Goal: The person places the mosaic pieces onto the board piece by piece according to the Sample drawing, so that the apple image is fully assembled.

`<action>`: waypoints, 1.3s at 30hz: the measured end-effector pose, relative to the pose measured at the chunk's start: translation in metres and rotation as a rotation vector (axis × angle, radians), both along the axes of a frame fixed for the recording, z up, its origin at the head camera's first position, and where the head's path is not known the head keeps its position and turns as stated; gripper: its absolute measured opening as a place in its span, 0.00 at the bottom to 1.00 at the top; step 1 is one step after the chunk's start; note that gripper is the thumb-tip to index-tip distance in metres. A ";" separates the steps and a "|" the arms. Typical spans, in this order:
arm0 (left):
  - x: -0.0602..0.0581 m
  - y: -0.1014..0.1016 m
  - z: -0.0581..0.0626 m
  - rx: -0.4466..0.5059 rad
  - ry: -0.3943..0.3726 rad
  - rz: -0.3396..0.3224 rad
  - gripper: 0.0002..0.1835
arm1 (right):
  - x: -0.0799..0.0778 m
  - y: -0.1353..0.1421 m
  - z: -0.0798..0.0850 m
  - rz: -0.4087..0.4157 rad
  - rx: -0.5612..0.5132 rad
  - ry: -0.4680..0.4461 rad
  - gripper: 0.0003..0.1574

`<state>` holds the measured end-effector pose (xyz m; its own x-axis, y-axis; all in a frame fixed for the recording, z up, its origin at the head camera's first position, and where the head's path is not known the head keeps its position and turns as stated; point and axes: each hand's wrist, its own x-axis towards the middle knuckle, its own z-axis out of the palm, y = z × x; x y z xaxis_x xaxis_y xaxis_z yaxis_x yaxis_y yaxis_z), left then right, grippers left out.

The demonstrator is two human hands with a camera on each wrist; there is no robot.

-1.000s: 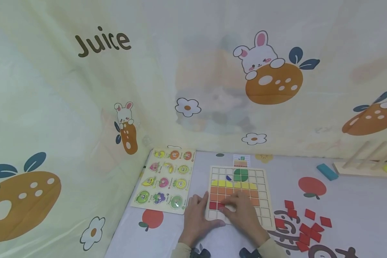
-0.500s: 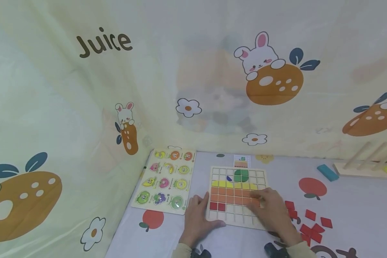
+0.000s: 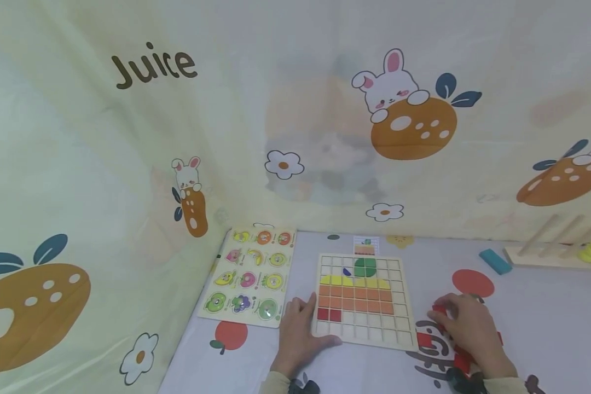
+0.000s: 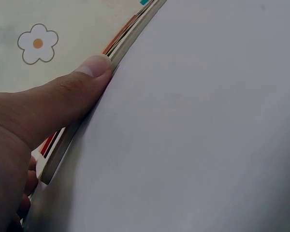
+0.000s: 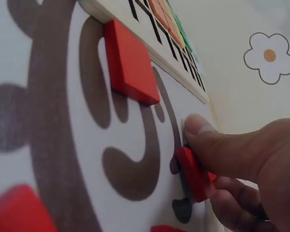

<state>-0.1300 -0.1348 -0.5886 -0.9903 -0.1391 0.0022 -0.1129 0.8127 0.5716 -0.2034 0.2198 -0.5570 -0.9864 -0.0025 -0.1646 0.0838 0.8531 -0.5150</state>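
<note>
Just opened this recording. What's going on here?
A person is working at a grid board with both hands. Their left hand rests against its near left corner, while their right hand pinches a red tile on the table to the right. More red tiles lie loose there. On the board are green, blue and yellow pieces and two orange rows, with two placed red tiles starting the row below.

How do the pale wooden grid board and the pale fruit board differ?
The pale wooden grid board carries coloured tiles, some cells bare; the pale fruit board shows separate fruits.
The left hand touches the grid board; neither hand holds the fruit board.
Both lie on the white table.
</note>
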 end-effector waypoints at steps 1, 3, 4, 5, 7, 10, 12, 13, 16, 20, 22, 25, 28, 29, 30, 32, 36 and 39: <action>0.000 0.000 -0.001 -0.002 0.000 0.000 0.66 | -0.001 0.001 0.000 -0.004 -0.006 -0.009 0.33; 0.000 0.000 -0.001 0.001 0.002 0.000 0.66 | -0.002 0.002 -0.001 -0.002 -0.019 -0.011 0.32; 0.000 0.000 0.000 0.001 0.003 0.001 0.66 | -0.003 0.002 -0.003 0.001 -0.029 -0.006 0.31; 0.000 0.000 -0.001 0.000 0.006 0.000 0.66 | -0.004 0.003 -0.004 0.003 -0.038 0.003 0.30; -0.001 0.000 -0.001 -0.001 0.004 0.001 0.67 | -0.005 0.003 -0.007 0.002 -0.057 0.035 0.25; -0.001 -0.001 0.000 -0.001 0.002 -0.001 0.67 | -0.004 0.002 -0.010 -0.010 -0.074 0.115 0.21; -0.001 -0.001 0.000 0.001 -0.001 -0.002 0.67 | -0.001 -0.002 -0.010 -0.033 -0.093 0.170 0.21; -0.001 -0.001 0.000 0.000 -0.002 -0.002 0.67 | 0.000 -0.004 -0.009 -0.040 -0.109 0.196 0.22; 0.000 0.000 0.000 0.003 -0.003 0.001 0.67 | 0.006 -0.019 -0.004 -0.078 -0.185 0.238 0.23; 0.000 0.000 -0.001 0.012 -0.001 0.006 0.66 | 0.013 -0.046 0.001 -0.154 -0.347 0.226 0.20; 0.000 0.000 -0.001 0.011 0.002 0.006 0.66 | 0.016 -0.058 0.000 -0.166 -0.421 0.209 0.22; 0.000 0.000 -0.002 0.008 0.011 0.005 0.66 | 0.019 -0.073 -0.001 -0.132 -0.534 0.138 0.30; 0.000 0.000 -0.002 0.005 0.008 0.006 0.66 | 0.022 -0.085 -0.006 -0.069 -0.587 0.053 0.34; -0.001 0.000 -0.002 0.005 0.008 0.006 0.66 | 0.023 -0.089 -0.008 -0.050 -0.599 0.025 0.35; 0.000 0.000 -0.002 0.005 0.007 0.005 0.66 | 0.024 -0.093 -0.010 -0.033 -0.599 0.009 0.34; -0.001 0.000 -0.002 0.000 -0.003 0.007 0.66 | 0.025 -0.102 -0.014 0.010 -0.587 0.001 0.31; -0.001 -0.001 -0.002 -0.007 -0.010 0.004 0.66 | 0.027 -0.118 -0.020 0.103 -0.531 0.050 0.23; -0.001 0.000 -0.001 -0.018 -0.011 0.003 0.66 | 0.026 -0.129 -0.022 0.179 -0.465 0.090 0.21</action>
